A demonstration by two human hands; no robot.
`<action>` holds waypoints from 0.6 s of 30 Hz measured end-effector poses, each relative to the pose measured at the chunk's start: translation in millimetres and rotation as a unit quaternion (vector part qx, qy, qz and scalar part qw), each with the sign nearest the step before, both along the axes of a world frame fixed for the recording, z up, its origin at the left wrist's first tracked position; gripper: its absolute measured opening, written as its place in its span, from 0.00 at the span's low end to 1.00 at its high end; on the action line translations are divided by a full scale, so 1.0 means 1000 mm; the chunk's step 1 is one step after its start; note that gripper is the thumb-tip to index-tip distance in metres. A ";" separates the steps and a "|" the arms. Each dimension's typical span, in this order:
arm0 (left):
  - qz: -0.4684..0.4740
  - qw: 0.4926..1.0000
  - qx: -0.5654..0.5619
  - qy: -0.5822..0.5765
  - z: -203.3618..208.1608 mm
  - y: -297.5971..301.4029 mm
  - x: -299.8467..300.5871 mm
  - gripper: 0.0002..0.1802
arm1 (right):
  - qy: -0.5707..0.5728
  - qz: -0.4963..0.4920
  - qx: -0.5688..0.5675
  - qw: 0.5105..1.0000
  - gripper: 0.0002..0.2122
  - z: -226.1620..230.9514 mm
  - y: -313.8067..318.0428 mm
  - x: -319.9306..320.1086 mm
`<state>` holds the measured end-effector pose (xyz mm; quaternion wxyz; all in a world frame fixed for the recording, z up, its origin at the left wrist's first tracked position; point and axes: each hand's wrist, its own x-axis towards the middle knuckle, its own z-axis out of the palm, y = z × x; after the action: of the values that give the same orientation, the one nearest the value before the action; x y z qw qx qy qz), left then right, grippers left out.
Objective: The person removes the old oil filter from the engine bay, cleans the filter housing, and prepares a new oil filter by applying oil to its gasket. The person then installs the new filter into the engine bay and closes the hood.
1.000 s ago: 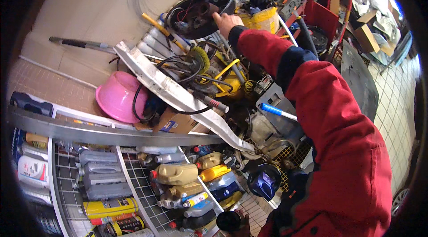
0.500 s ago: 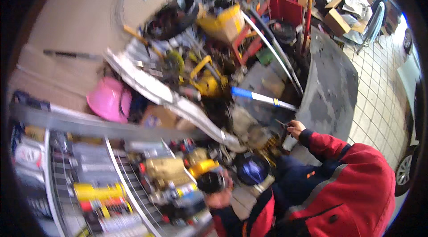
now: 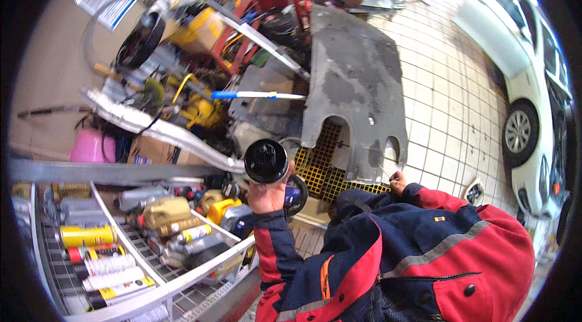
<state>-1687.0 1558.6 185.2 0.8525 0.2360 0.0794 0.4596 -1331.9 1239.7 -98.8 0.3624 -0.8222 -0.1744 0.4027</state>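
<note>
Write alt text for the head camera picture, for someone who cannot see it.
A person in a red and navy work jacket holds up a round black cylindrical can in the left hand; the right hand pinches something too thin to identify. Around them are a wire shelf of oil bottles and spray cans, a grey underbody panel and a white car.

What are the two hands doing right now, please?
Left hand: closed, holding up a round black canister.
Right hand: too small to tell whether it is open or closed.
</note>
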 end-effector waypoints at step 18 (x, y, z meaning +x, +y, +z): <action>-0.516 0.825 -0.211 0.095 -0.069 -0.355 0.407 0.52 | -0.032 0.042 -0.088 0.995 0.17 0.065 -0.340 0.194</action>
<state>-1280.3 1203.5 115.8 0.9825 0.0993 0.1216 -0.1002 -1138.3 900.0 -34.2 0.2655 -0.8554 -0.1842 0.4048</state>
